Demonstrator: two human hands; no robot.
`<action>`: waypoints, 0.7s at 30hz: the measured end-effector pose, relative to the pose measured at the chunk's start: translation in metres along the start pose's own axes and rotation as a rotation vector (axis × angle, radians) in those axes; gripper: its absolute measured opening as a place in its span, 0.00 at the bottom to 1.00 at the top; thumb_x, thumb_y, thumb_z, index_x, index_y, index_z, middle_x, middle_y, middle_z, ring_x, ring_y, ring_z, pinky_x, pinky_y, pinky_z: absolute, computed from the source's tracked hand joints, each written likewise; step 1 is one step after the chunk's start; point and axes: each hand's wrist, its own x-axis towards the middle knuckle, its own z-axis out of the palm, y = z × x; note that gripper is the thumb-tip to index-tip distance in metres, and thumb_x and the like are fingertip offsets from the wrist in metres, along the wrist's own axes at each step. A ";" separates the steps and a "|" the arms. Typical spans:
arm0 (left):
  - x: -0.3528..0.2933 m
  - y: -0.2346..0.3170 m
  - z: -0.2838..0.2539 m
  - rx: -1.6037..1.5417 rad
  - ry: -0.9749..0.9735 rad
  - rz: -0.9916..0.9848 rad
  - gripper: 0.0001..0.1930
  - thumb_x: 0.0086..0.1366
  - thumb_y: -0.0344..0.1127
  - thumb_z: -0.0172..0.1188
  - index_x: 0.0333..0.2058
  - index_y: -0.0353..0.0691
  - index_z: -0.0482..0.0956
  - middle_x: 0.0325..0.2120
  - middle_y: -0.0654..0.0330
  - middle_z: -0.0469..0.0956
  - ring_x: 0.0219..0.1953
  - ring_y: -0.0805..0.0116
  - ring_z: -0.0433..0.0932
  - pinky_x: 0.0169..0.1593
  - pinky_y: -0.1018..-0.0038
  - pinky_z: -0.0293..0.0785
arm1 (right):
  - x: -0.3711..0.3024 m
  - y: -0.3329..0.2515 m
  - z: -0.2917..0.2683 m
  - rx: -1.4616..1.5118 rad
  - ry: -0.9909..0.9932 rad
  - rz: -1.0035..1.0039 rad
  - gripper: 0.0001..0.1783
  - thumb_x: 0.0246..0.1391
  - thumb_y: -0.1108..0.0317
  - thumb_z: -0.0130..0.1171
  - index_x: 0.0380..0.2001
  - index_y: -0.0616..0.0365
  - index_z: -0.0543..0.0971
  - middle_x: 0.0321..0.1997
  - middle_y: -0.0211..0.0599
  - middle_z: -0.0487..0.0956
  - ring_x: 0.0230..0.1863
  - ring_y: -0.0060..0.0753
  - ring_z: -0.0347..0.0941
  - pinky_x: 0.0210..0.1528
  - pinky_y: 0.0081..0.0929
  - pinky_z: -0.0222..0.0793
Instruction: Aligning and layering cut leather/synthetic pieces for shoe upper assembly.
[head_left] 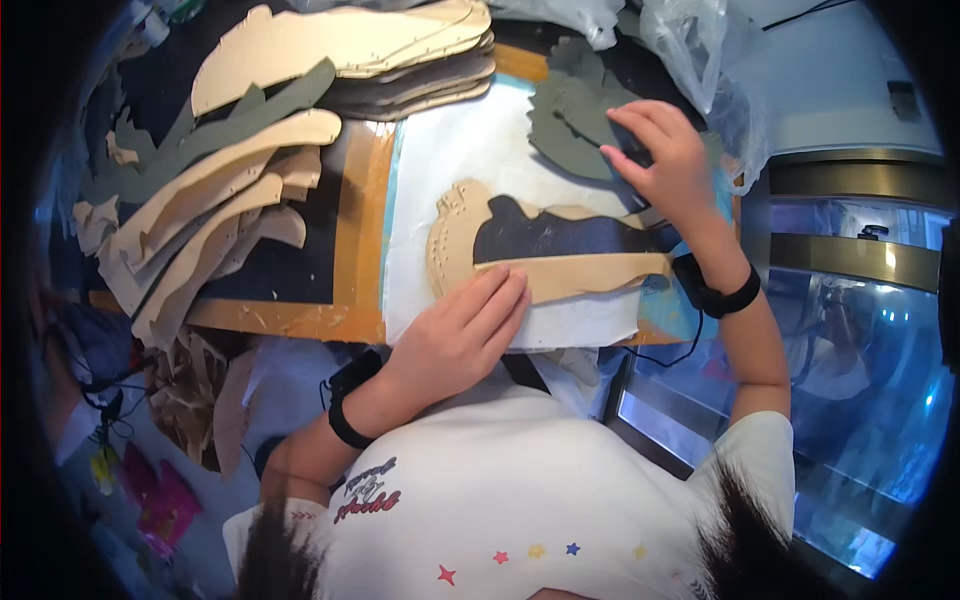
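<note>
**At center frame, a perforated tan piece point(449, 240) lies under the left hand point(450, 335)**

Rows of small holes follow the rounded, pale tan end of the flat piece, which has a notched upper edge. Beside that end lies a dark navy panel point(560, 238) with a wavy outline, and along the lower side runs a smooth, plain tan strip point(585, 277). The long axis runs nearly level across the frame, the broad, rounded end pointing left and the narrower end right, toward the right wrist. The left hand lies with fingers straight and side by side, their tips on the strip. Well apart from it, the right hand point(672, 165) reaches over dark green pieces point(570, 110) at upper right, thumb spread from fingers; whether it grips one cannot be told. A white sheet point(425, 165) covers the middle of the worktop point(358, 225), dark with a brown border. Stacked tan cutouts point(330, 45) fill the upper left, clear plastic bags point(690, 45) the upper right. Metal-framed, blue-tinted glass point(850, 320) stands at right; crumpled brown sheets point(188, 400) sit at lower left.
</note>
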 end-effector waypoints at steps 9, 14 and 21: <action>-0.001 -0.005 0.005 0.010 0.018 -0.008 0.17 0.59 0.29 0.61 0.48 0.34 0.84 0.52 0.55 0.81 0.56 0.58 0.80 0.60 0.64 0.78 | 0.005 -0.033 -0.038 0.128 0.089 0.182 0.22 0.50 0.70 0.74 0.50 0.57 0.84 0.50 0.38 0.85 0.50 0.37 0.84 0.55 0.30 0.78; 0.000 -0.005 0.005 -0.056 0.045 -0.041 0.16 0.57 0.29 0.63 0.46 0.33 0.83 0.51 0.55 0.81 0.54 0.57 0.80 0.58 0.64 0.79 | -0.003 -0.087 -0.065 -0.074 0.113 0.034 0.22 0.48 0.73 0.74 0.49 0.59 0.87 0.51 0.40 0.85 0.48 0.40 0.82 0.51 0.33 0.78; 0.001 -0.005 0.005 -0.076 0.048 -0.058 0.16 0.57 0.29 0.63 0.45 0.34 0.83 0.50 0.56 0.81 0.54 0.56 0.80 0.57 0.65 0.80 | -0.029 -0.123 -0.019 0.142 -0.127 0.045 0.22 0.45 0.73 0.74 0.47 0.55 0.88 0.52 0.37 0.84 0.47 0.40 0.80 0.49 0.35 0.74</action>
